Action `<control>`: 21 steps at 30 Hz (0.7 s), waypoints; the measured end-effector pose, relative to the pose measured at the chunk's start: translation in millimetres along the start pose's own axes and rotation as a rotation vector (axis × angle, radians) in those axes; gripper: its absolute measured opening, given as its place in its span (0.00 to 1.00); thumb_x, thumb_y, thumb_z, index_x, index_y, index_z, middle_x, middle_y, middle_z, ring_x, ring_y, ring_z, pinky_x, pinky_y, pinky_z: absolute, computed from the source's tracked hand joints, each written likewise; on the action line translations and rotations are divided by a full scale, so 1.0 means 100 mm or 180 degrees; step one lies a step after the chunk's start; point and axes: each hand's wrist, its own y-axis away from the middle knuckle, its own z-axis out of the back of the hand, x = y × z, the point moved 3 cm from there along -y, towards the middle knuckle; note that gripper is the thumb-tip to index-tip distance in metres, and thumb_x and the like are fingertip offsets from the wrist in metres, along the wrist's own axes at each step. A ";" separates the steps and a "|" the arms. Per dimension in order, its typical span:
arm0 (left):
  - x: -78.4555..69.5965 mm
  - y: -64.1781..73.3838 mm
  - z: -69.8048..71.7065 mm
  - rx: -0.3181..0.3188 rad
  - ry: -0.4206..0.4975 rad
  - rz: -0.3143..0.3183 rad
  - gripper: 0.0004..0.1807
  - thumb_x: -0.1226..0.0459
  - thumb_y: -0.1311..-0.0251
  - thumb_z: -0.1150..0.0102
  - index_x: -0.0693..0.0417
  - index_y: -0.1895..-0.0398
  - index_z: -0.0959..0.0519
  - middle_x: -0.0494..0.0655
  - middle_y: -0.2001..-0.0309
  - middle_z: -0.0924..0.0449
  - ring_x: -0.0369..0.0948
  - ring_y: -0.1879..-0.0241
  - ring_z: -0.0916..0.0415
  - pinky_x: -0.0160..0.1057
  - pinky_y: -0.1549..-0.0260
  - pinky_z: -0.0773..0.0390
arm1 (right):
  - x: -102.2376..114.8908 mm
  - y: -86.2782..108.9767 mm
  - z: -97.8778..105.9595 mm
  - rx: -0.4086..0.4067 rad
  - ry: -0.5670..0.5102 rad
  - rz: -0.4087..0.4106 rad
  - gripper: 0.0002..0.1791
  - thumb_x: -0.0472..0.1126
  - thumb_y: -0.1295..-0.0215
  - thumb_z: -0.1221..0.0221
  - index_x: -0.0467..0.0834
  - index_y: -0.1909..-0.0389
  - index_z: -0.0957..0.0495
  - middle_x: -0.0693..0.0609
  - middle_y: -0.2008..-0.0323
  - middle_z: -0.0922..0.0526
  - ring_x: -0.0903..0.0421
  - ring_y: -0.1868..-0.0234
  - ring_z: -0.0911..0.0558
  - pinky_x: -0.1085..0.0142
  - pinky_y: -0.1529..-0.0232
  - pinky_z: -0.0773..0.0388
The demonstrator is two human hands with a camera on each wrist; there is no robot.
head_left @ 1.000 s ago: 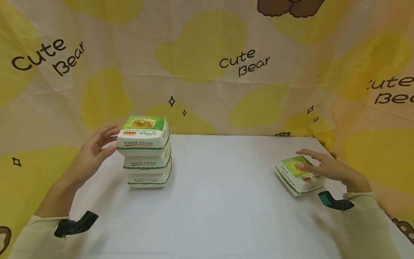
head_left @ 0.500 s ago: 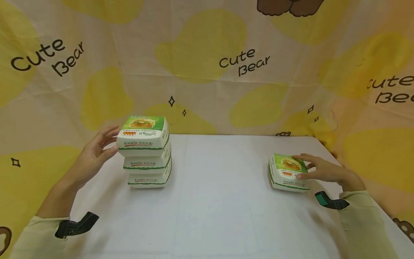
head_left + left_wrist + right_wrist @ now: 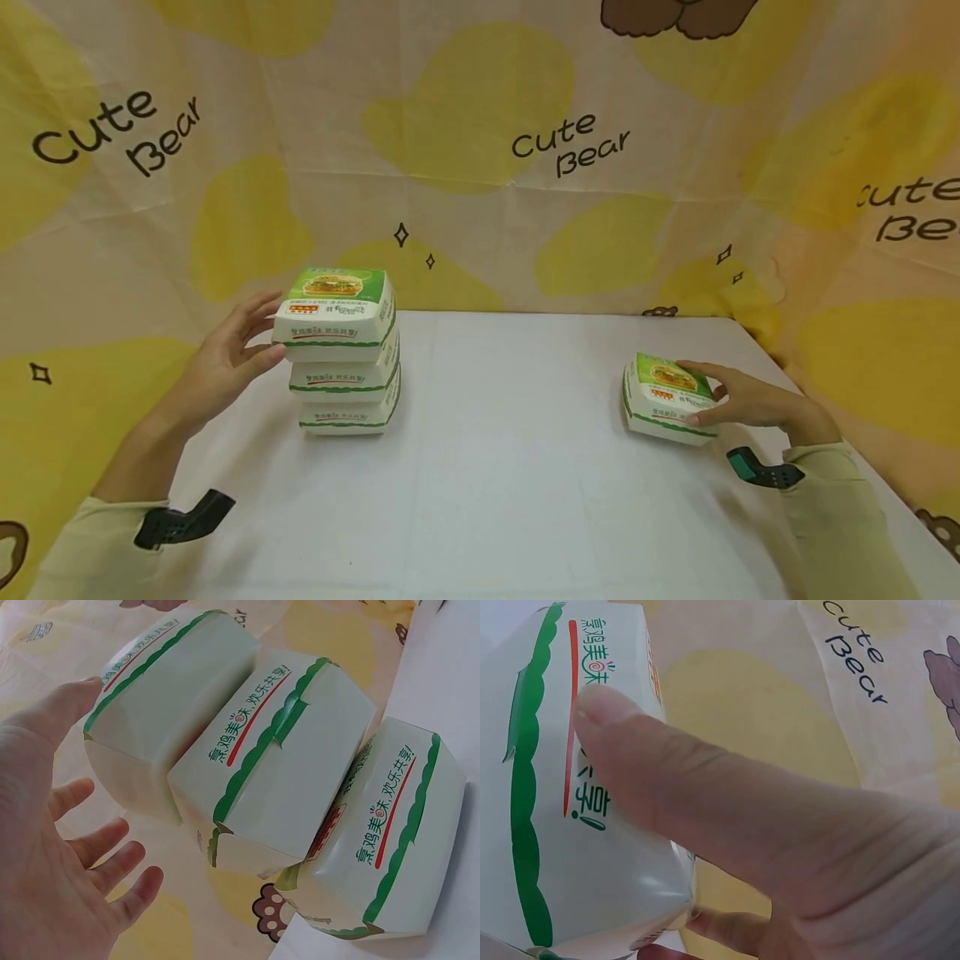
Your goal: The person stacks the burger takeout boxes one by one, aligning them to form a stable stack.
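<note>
I'm seeing a three-box stack (image 3: 341, 383) standing toward the left edge of the table (image 3: 510, 483), left hand (image 3: 217, 367) flanking it on the left. Fourth box (image 3: 663, 408) is facing it from near the right edge, right hand (image 3: 750, 402) hugging its right side. Cloth (image 3: 465, 137) is hanging behind the far edge.

Staged tabletop corner — white table (image 3: 510, 500), "Cute Bear" cloth (image 3: 465, 108) hung behind it

Kinda loud "Cute Bear" cloth (image 3: 465, 217) hung at 12 o'clock past the white surface (image 3: 495, 483), brown cartoon print (image 3: 678, 18) up around 1.
</note>
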 end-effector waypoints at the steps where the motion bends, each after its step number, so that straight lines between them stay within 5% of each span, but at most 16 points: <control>1: 0.00 0.00 0.00 0.0005 -0.0051 0.0007 0.39 0.78 0.34 0.47 0.52 0.21 0.44 0.32 0.32 0.35 0.29 0.36 0.35 0.18 0.45 0.30 | 0.00 0.00 0.00 0.0005 0.0000 -0.0002 0.54 0.49 0.40 0.30 0.34 0.22 0.52 0.24 0.29 0.44 0.36 0.45 0.26 0.56 0.54 0.25; 14: 0.02 0.01 0.00 0.0031 -0.0192 0.0127 0.41 0.77 0.33 0.45 0.49 0.20 0.46 0.30 0.31 0.37 0.29 0.36 0.36 0.18 0.46 0.30 | 0.04 -0.02 -0.03 -0.0098 0.0031 -0.0076 0.53 0.52 0.38 0.32 0.36 0.21 0.51 0.32 0.39 0.30 0.50 0.55 0.28 0.62 0.60 0.30; 21: 0.01 0.02 -0.01 0.0056 -0.0044 0.0076 0.40 0.77 0.33 0.46 0.51 0.20 0.46 0.31 0.31 0.36 0.29 0.36 0.35 0.18 0.46 0.30 | 0.11 -0.02 -0.01 -0.0275 0.0090 0.0070 0.47 0.52 0.36 0.35 0.39 0.22 0.46 0.32 0.36 0.29 0.48 0.51 0.25 0.61 0.58 0.28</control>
